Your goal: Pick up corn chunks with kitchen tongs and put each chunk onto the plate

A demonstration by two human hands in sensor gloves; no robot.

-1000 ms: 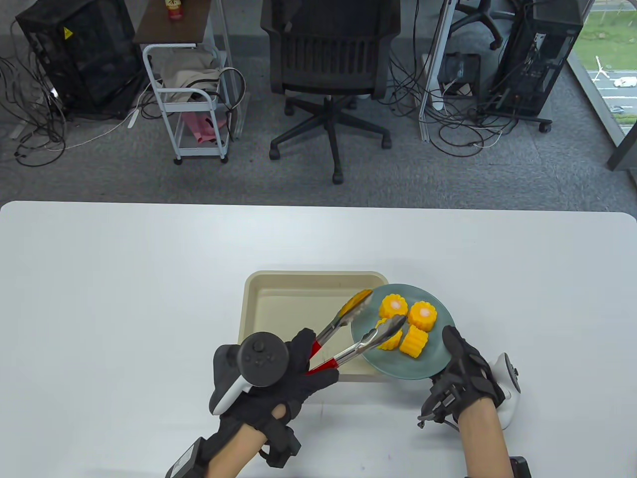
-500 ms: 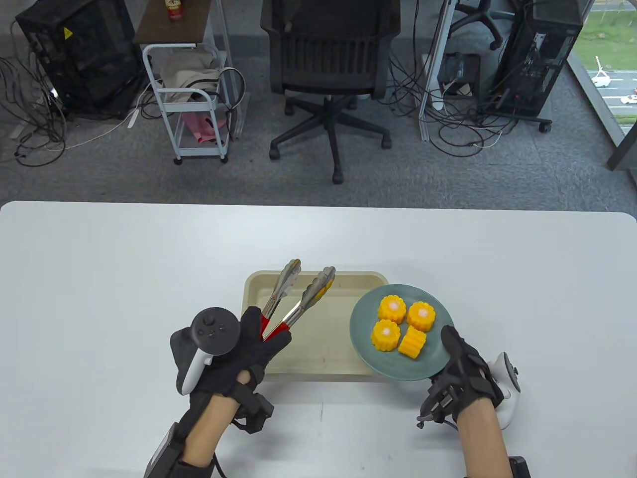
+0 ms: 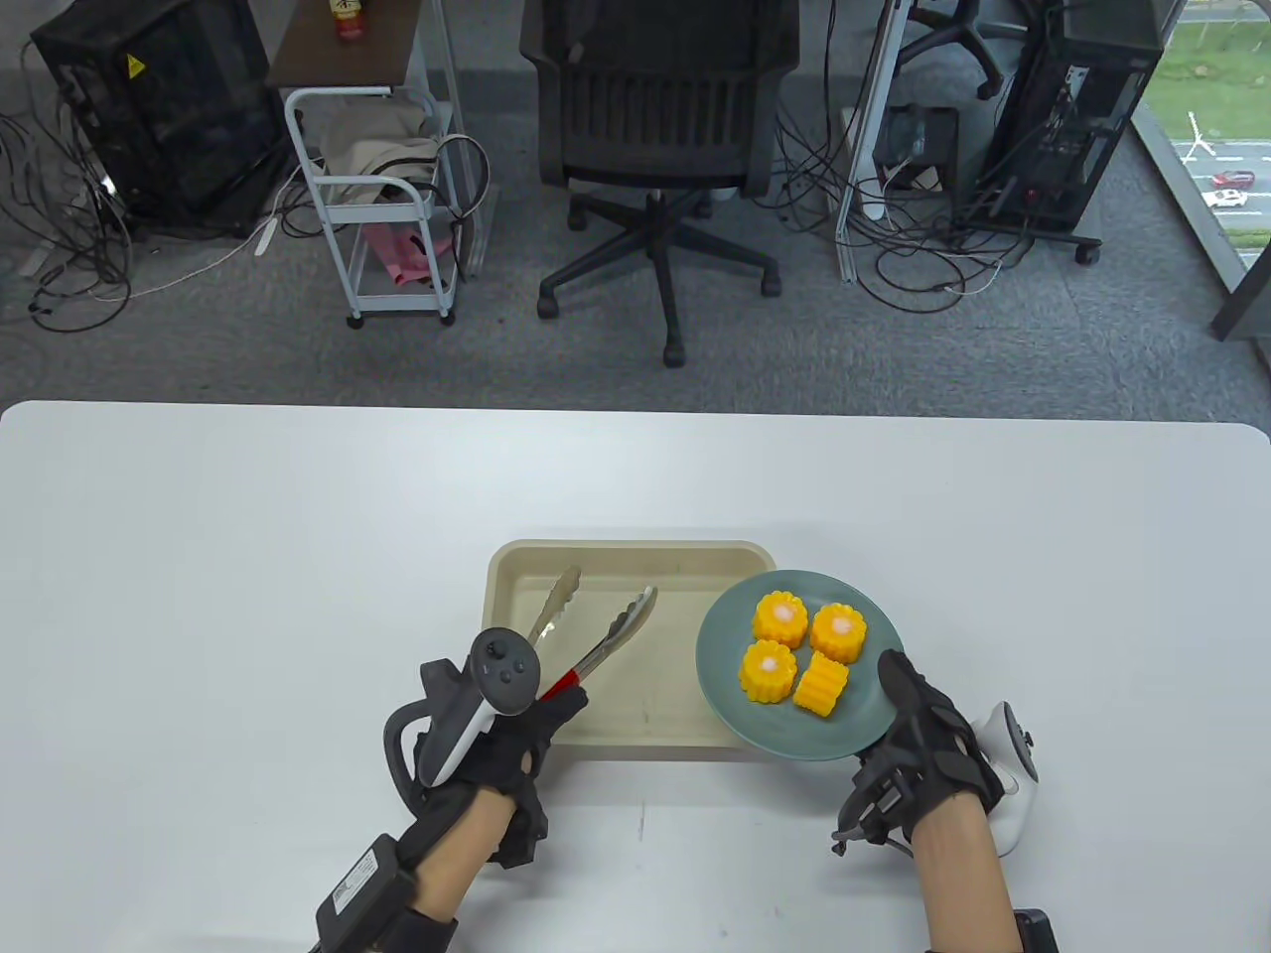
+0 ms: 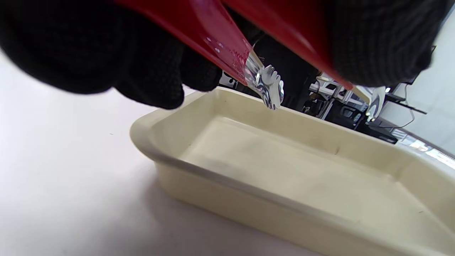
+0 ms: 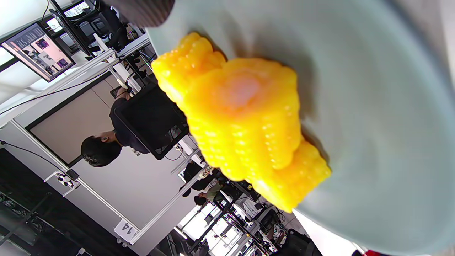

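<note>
Tongs (image 3: 596,635) lowered into tray (image 3: 516,576), left hand (image 3: 506,735) nearer

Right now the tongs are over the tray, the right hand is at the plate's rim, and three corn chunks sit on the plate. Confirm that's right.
Not quite: the table view shows four corn chunks on the plate, not three. The tongs over the tray and the right hand at the plate's rim are as stated.
</note>
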